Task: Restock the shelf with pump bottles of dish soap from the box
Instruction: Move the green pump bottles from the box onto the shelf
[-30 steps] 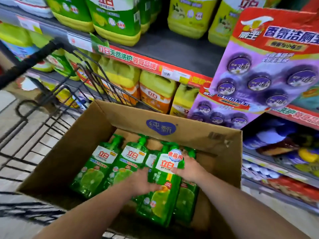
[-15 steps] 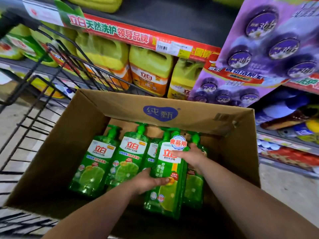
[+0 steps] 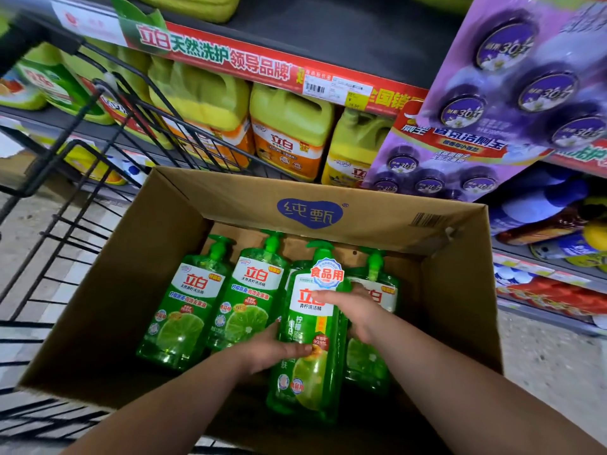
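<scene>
Pump bottle (image 3: 305, 326) of green dish soap lies on top of its neighbours in the cardboard box (image 3: 377, 221), toward the box's right wall, with both hands on it. Its long axis runs away from the person, with the pump head toward the far wall and the shelf (image 3: 361, 44) beyond it, and the base toward the near edge. The left hand (image 3: 272, 353) grips the lower body from the left flank, thumb over the front. The right hand (image 3: 356, 311) holds the shoulder from the right, fingers across the label. Neither hand is nearer, since the bottle sits between them. Other bottles (image 3: 184, 307) lie flat beneath, headed the same way. The lift likely goes up and forward over the far wall.
</scene>
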The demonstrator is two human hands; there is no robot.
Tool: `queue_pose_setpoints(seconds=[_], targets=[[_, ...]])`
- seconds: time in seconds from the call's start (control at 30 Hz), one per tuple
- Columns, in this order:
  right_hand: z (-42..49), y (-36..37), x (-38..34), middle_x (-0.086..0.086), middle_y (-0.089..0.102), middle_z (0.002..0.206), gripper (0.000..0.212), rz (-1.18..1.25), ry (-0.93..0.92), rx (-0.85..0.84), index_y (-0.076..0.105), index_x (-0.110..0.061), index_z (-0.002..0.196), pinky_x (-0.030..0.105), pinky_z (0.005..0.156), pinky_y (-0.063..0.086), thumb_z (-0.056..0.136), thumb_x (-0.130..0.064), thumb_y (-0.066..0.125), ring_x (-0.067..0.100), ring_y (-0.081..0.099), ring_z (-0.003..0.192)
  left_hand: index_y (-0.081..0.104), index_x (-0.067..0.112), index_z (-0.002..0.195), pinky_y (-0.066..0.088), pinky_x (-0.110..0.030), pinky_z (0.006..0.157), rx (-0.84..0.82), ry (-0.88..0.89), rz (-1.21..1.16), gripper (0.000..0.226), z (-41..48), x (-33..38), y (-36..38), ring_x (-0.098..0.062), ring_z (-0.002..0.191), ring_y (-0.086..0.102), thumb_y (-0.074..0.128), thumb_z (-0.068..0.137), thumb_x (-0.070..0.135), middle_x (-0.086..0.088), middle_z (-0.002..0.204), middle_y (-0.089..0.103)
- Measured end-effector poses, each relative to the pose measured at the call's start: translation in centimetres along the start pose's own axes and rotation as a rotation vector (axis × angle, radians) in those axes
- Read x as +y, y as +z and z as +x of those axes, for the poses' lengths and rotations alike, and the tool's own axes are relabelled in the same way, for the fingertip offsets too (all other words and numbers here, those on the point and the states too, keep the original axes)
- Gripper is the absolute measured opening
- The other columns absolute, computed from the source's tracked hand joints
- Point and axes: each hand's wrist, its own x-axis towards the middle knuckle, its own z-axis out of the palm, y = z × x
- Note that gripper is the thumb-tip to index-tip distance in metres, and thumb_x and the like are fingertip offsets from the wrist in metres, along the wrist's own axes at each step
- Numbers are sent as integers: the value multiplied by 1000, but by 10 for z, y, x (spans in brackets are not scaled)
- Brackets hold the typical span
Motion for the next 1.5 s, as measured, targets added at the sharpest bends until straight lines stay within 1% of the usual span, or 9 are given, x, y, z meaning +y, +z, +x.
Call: queue_pose_setpoints(seconds=[0.17,0.5,0.57,0.67,1.0,1.17,1.23,1.33,1.5], targets=[[-22,15,-3,-13,58,92,86,90,-167,18,35,-14,136,12,53,43,65,-18,85,0,53,71,9,17,149,18,-49,114,12,-83,-48,134,-15,6,-8,-32,143,19,66,42,73,-11,157,15],[-85,-11,-60,-4,65,95,68,110,-433,14,39,-22,111,25,72,53,63,-12,85,13,66,84,11,25,149,20,-52,113,201,164,-170,154,-63,57,6,-35,140,24,73,18,77,-11,156,21],[-99,-22,-70,1,68,101,65,119,-466,26,40,-21,109,33,80,55,63,-11,85,18,68,89,20,21,147,27,-45,110,213,242,-144,138,-79,71,15,-29,133,38,70,30,74,-10,152,30],[-120,-41,-80,10,69,112,65,205,-499,46,48,-10,119,44,90,54,65,-10,84,25,69,97,52,25,116,43,-28,89,226,373,-129,88,-95,92,25,-7,89,61,72,41,67,0,119,64],[-212,-179,-28,11,72,109,40,417,-698,178,63,-7,115,32,75,59,78,-15,75,22,70,88,69,21,90,52,-13,53,181,668,69,28,-135,166,155,-6,65,71,76,71,41,9,71,75],[-261,-272,43,2,75,91,28,486,-758,309,66,-11,103,19,56,55,77,-15,76,9,72,71,71,22,89,56,-35,84,88,700,188,27,-141,177,269,-18,81,72,75,72,42,-4,89,76],[-279,-309,77,1,75,90,19,524,-762,375,67,-16,92,20,58,57,76,-17,77,7,71,67,71,25,84,56,-27,78,57,736,247,22,-140,178,318,-12,77,72,74,72,43,2,83,76],[-303,-356,124,12,70,111,44,585,-738,413,61,-9,114,40,84,57,75,-22,79,25,70,94,68,27,78,50,-11,54,-25,784,262,13,-138,176,388,1,60,68,73,74,39,17,62,71],[-338,-427,199,5,75,83,16,665,-777,471,65,-9,95,21,53,55,80,-10,72,12,72,66,72,20,88,52,-15,53,-195,764,283,44,-139,168,493,-9,68,72,77,55,49,6,73,75]])
